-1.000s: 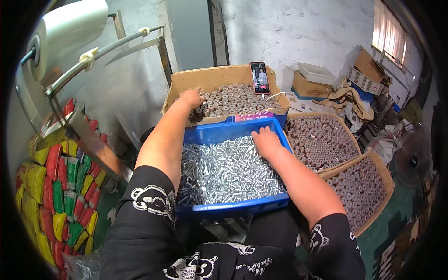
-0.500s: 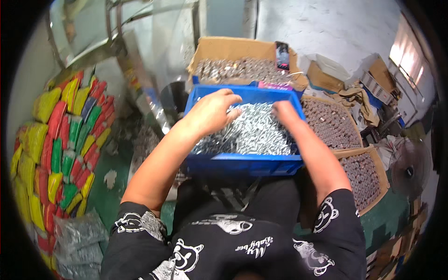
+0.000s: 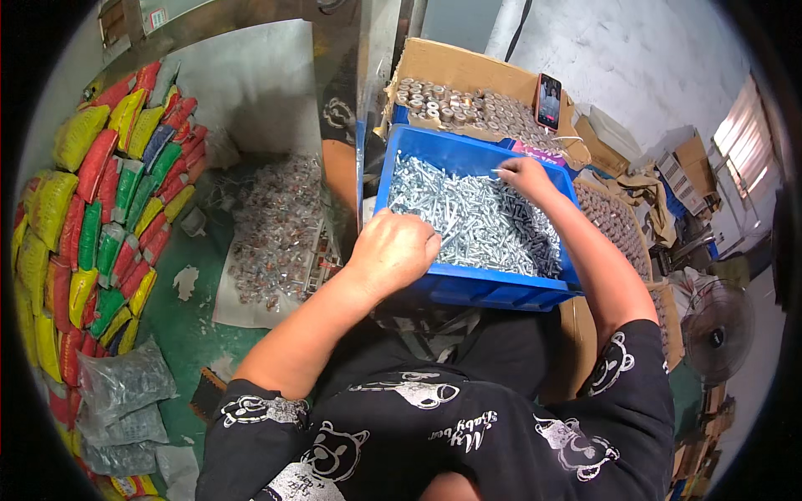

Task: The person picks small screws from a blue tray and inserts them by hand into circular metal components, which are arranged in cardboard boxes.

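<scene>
A blue plastic bin (image 3: pixel 484 280) sits in front of me, filled with small silver screw-like fasteners (image 3: pixel 468 209). At its near left corner is my left hand (image 3: pixel 394 249), back upward and fingers curled closed; what they hold, if anything, is hidden. Over the far right part of the heap, my right hand (image 3: pixel 526 178) pinches a small silver fastener (image 3: pixel 499 171) between thumb and fingertips. The fingers of this hand are slightly blurred.
Behind the bin, a cardboard box (image 3: pixel 468 63) holds rows of small round parts, and a phone (image 3: pixel 548 102) leans there. More filled boxes and a fan (image 3: pixel 716 336) stand right. Leftward are small parts on a sheet (image 3: pixel 276 234) and stacked coloured sacks (image 3: pixel 104 209).
The view has turned, so the bin appears farther right. My left hand has moved from above the heap to the near left corner, its fingers now curled. The right hand's pinched fastener is now visible.
</scene>
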Available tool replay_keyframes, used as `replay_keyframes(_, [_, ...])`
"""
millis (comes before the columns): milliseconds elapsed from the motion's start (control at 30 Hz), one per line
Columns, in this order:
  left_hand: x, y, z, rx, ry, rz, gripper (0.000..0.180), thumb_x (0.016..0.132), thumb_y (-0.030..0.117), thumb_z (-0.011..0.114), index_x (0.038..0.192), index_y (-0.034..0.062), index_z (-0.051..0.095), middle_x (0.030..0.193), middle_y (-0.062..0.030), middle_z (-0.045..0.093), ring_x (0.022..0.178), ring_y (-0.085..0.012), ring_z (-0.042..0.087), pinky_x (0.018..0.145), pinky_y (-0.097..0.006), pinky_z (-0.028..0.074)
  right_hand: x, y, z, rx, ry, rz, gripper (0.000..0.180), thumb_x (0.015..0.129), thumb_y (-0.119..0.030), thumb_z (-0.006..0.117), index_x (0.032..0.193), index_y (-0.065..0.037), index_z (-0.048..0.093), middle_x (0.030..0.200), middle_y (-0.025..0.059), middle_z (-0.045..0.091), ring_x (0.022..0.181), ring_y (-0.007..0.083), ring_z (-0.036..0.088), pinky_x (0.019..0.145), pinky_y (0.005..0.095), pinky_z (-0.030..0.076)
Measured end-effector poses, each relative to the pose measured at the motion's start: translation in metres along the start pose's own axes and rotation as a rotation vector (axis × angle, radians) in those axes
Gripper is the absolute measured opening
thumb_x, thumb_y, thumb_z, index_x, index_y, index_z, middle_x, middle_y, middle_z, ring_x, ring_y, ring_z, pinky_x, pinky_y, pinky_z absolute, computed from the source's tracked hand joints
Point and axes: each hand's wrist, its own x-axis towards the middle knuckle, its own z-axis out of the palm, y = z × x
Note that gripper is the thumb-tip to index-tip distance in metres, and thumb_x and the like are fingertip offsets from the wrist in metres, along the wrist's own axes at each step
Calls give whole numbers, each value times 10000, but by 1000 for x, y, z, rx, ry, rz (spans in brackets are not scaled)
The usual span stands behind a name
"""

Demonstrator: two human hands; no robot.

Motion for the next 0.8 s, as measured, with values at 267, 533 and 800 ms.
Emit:
replay_keyframes(267, [-2,-4,0,-22,11,19,285,842,244,564,650,49,644,677,-135,631,687,-332,610,672,-438,435,52,-98,93,-414,73,-104,147,726,-123,613,770,-33,720,845,211,677,788,361,673,724,458,539])
replay_keyframes(533, [1,5,-6,11,-3,31,296,835,243,569,632,43,646,663,-139,632,654,-338,608,672,-452,436,40,-79,96,-255,207,-182,204,747,-229,616,684,-45,679,764,198,661,742,384,652,682,477,527])
replay_keyframes(800, [6,9,-6,45,-10,50,289,833,229,572,614,55,646,634,-137,622,645,-326,612,659,-445,428,53,-65,95,-321,68,-206,213,804,-251,605,759,-57,680,763,192,653,767,378,643,688,477,514])
